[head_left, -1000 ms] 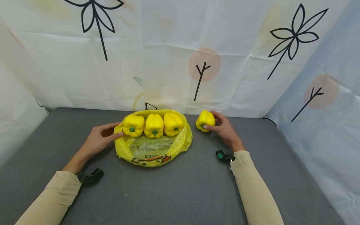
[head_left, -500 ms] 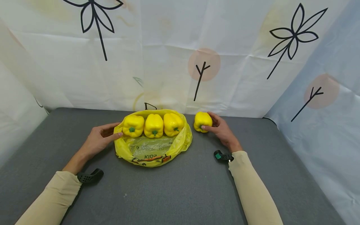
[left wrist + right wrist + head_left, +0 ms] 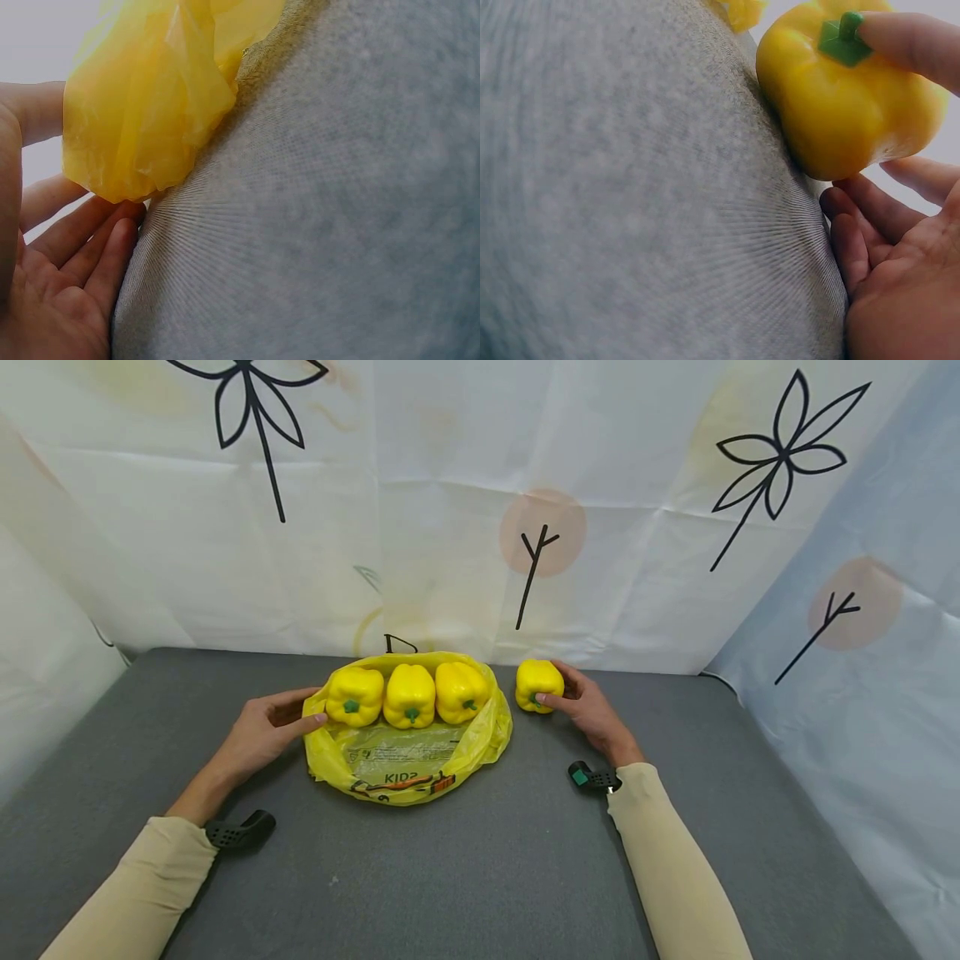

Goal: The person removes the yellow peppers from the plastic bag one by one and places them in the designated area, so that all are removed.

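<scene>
A yellow plastic bag (image 3: 491, 739) lies wide-mouthed on the grey table, with three yellow bell peppers (image 3: 410, 695) in a row inside it. My left hand (image 3: 258, 735) holds the bag's left rim, the thumb inside and the other fingers on the outer side. In the left wrist view the bag (image 3: 142, 112) covers the thumb's tip. To the right of the bag, my right hand (image 3: 592, 706) grips another yellow bell pepper (image 3: 536, 685) between thumb and fingers. Its green stem faces me; in the right wrist view the thumb touches the stem of this pepper (image 3: 832, 97).
The grey table (image 3: 450, 877) ends at a white cloth backdrop (image 3: 450, 543) printed with leaf drawings, close behind the bag and peppers. A black band with a camera mount sits on each wrist, the left mount (image 3: 242, 831) and the right mount (image 3: 594, 776).
My right hand has shifted slightly left with its bell pepper, nearer the bag, and the pepper has turned a little. The left hand, the bag and the peppers inside stay as they were.
</scene>
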`<state>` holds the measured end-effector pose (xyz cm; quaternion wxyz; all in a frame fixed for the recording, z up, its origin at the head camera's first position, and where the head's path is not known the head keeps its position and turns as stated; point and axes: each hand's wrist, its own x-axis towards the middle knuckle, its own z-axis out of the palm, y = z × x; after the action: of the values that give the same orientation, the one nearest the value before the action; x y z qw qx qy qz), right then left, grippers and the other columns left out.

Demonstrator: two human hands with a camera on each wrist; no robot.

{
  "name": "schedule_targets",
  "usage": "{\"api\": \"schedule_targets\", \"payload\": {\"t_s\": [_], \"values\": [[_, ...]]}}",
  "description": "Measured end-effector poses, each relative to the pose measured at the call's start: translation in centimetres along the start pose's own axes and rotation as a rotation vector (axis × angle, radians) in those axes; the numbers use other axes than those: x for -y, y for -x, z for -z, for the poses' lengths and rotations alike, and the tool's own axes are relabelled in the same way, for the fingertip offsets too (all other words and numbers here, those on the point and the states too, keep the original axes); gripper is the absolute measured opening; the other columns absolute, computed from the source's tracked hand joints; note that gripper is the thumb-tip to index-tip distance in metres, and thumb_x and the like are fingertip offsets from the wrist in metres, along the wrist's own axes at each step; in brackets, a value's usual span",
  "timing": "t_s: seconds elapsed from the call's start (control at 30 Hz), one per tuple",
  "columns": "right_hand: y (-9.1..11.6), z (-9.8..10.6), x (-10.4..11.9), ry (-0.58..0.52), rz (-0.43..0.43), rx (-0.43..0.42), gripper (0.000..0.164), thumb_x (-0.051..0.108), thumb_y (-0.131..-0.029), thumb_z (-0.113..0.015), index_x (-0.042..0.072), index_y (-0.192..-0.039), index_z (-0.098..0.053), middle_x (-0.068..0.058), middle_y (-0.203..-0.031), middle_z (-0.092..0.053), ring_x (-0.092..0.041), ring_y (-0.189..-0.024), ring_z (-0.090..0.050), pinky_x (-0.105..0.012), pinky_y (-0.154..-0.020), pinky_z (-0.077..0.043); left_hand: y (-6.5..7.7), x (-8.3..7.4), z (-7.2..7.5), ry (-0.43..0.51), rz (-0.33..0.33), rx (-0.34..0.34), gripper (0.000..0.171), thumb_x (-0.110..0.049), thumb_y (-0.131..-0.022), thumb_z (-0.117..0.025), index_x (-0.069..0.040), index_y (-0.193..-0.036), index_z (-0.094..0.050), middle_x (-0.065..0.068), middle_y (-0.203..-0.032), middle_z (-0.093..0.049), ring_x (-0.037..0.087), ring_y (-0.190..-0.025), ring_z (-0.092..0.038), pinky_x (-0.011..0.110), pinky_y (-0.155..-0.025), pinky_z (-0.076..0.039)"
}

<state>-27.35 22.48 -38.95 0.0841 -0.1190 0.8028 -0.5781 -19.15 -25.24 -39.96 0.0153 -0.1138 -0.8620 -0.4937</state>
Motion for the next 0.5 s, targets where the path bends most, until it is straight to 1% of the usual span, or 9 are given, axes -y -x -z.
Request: {"api": "schedule_targets", "payload": {"t_s": [0.4,0.47,0.5], "values": [[-0.07,-0.01,-0.1,-0.007,0.017,0.016,0.074,0.017,-0.1,-0.068,0.01,-0.161,-0.028,-0.016,-0.155,-0.041,-0.037,-0.135,-0.045,-0.051,-0.111,-0.036,-0.04,0.04,0.02,0.011,0.004,0.004,0.058,-0.031,-0.102,-0.065,-0.004,-0.151,-0.048,0.021,-0.145,-0.054,-0.008,-0.111,-0.052,0.01,-0.086,-0.047],[-0.05,0.04,-0.12,-0.009,0.014,0.017,0.074,0.017,-0.1,-0.068,0.01,-0.161,-0.027,-0.017,-0.156,-0.041,-0.037,-0.135,-0.045,-0.051,-0.111,-0.036,-0.07,0.04,0.03,0.007,0.007,0.005,0.058,-0.032,-0.102,-0.065,-0.004,-0.151,-0.048,0.021,-0.145,-0.053,-0.006,-0.112,-0.052,0.01,-0.086,-0.047],[-0.03,0.06,-0.11,-0.009,0.013,0.018,0.074,0.017,-0.1,-0.068,0.01,-0.161,-0.027,-0.017,-0.156,-0.041,-0.037,-0.135,-0.045,-0.051,-0.111,-0.036,-0.08,0.03,0.03,0.005,0.01,0.007,0.059,-0.032,-0.102,-0.065,-0.004,-0.151,-0.048,0.021,-0.145,-0.053,-0.001,-0.115,-0.054,0.01,-0.086,-0.047]]}}
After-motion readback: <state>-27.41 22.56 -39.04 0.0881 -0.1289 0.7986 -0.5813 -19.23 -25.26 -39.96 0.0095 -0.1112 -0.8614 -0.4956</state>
